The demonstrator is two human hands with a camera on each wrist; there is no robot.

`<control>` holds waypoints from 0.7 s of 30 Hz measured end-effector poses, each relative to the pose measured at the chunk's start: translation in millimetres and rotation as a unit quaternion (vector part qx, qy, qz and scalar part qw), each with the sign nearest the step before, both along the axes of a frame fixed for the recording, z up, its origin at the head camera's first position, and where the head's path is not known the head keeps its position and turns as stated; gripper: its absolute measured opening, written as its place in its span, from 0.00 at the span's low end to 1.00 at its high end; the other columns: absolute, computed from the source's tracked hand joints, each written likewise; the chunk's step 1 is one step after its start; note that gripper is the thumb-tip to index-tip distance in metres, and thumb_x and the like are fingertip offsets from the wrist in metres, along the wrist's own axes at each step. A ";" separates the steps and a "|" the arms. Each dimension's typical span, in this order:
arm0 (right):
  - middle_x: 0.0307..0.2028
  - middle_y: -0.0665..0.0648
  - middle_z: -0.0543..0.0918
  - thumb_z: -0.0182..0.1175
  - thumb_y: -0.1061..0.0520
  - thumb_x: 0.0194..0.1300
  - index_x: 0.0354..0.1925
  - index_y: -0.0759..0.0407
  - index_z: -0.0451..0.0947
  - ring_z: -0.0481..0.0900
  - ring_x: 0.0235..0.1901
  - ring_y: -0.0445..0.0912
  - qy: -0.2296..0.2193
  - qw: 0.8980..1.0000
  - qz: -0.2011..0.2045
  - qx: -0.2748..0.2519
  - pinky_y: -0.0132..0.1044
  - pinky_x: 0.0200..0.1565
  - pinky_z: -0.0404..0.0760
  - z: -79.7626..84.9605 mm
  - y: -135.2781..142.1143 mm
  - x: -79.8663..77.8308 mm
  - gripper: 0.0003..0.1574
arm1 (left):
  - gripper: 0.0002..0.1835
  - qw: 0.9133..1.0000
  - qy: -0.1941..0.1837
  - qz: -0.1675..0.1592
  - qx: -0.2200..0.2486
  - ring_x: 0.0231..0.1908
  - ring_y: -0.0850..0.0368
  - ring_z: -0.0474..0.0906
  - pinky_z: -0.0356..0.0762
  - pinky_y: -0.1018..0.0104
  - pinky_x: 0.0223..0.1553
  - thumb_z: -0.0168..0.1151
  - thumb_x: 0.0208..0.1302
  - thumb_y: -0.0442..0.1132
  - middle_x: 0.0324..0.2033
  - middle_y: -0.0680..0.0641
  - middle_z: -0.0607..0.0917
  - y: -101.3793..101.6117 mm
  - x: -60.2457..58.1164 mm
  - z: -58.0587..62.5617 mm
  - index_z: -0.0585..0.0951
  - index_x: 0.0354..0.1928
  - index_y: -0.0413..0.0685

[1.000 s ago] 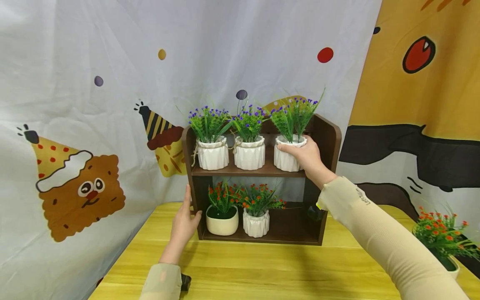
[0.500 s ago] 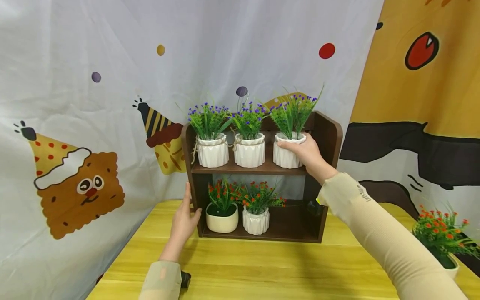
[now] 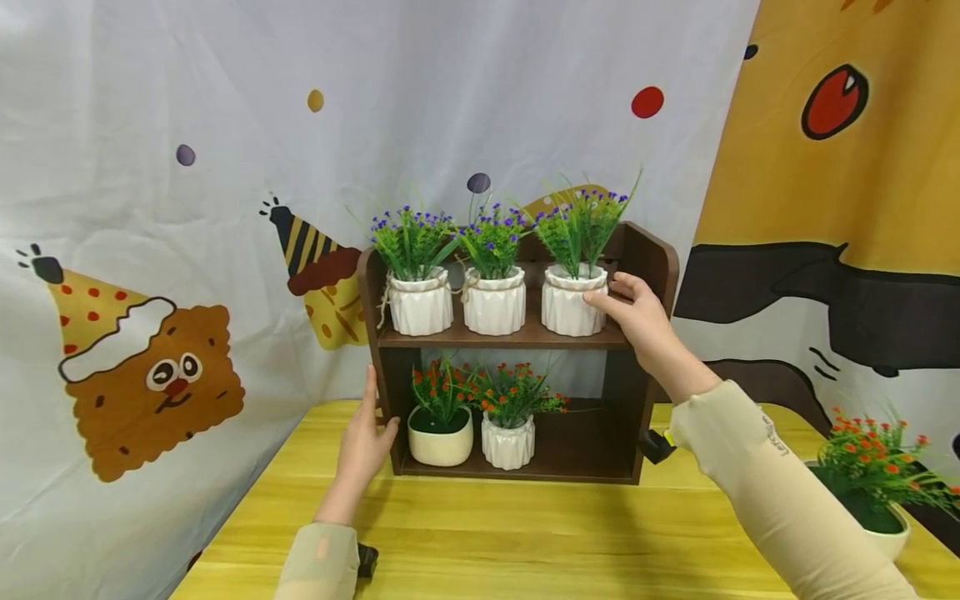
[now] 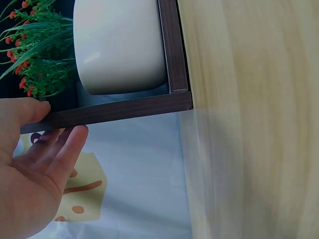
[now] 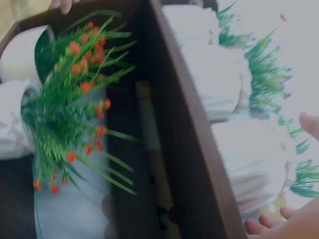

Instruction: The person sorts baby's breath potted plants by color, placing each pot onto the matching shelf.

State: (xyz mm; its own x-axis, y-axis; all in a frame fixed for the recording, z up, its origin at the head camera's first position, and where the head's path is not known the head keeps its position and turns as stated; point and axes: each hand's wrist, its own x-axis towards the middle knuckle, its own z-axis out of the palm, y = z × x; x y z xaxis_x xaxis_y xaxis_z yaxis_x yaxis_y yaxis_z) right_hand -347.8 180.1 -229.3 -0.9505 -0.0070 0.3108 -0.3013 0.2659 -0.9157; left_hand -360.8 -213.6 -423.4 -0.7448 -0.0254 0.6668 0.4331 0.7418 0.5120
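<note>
A dark brown two-tier shelf (image 3: 517, 342) stands on the wooden table. Three white pleated pots of purple flowers line its upper tier; the rightmost pot (image 3: 573, 308) stands upright beside my right hand (image 3: 651, 329). That hand is spread, its thumb near the pot's rim and its fingers beside the shelf's right panel; whether the thumb touches the pot I cannot tell. My left hand (image 3: 362, 446) grips the left side panel (image 4: 119, 108), thumb at the front edge and fingers outside. Below sit a cream pot (image 3: 441, 437) and a white pleated pot (image 3: 507, 442), both with red flowers.
Another red-flowered plant (image 3: 870, 467) in a cream pot stands at the table's right end. Behind the table (image 3: 480, 533) hangs a printed cloth (image 3: 450, 83). The middle purple-flowered pot (image 3: 495, 304) and the left one (image 3: 420, 307) have twine round their necks.
My right hand has let go of the rightmost pot and moved a little right, its fingers spreading. The pot stays on the upper tier. My left hand keeps its place on the panel.
</note>
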 end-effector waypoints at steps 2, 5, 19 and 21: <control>0.74 0.63 0.49 0.59 0.44 0.68 0.76 0.60 0.40 0.48 0.72 0.56 0.011 1.000 0.010 -0.013 0.52 0.68 0.51 -4.1 4.8 13.0 0.54 | 0.55 1.000 -0.001 -0.001 0.002 0.33 0.38 0.79 0.76 0.46 0.31 0.66 0.58 0.28 0.55 0.26 0.75 0.3 1.1 0.4 0.42 0.78 0.56; 0.73 0.63 0.52 0.58 0.45 0.69 0.76 0.61 0.44 0.52 0.71 0.55 0.031 0.999 0.023 -0.019 0.53 0.68 0.51 -11.0 11.8 34.2 0.50 | 0.54 1.000 -0.004 -0.002 0.003 0.34 0.38 0.80 0.76 0.46 0.32 0.66 0.58 0.28 0.55 0.26 0.75 -0.2 2.5 0.8 0.42 0.78 0.55; 0.72 0.57 0.59 0.58 0.48 0.70 0.75 0.46 0.52 0.62 0.68 0.46 0.126 0.971 -0.193 0.070 0.16 0.51 0.65 -60.9 88.7 104.1 0.41 | 0.55 1.000 -0.012 -0.004 0.001 0.38 0.36 0.80 0.77 0.45 0.34 0.66 0.58 0.27 0.55 0.26 0.75 -1.4 0.5 -2.5 0.41 0.78 0.56; 0.73 0.55 0.56 0.58 0.48 0.70 0.75 0.44 0.51 0.58 0.70 0.48 0.112 0.964 -0.234 0.062 0.22 0.59 0.62 -65.0 104.8 107.2 0.42 | 0.55 1.000 -0.008 -0.002 0.000 0.37 0.37 0.80 0.76 0.45 0.33 0.66 0.58 0.27 0.55 0.26 0.75 -1.0 0.2 -2.2 0.41 0.78 0.57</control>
State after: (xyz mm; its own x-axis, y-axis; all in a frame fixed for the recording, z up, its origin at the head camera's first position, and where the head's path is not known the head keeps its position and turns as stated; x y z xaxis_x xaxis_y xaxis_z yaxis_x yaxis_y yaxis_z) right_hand -240.6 284.9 -294.3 -0.7670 0.3561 0.5337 -0.3086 0.5246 -0.7934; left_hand -360.7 -214.6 -425.6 -0.7550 -0.0214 0.6554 0.4287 0.7402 0.5180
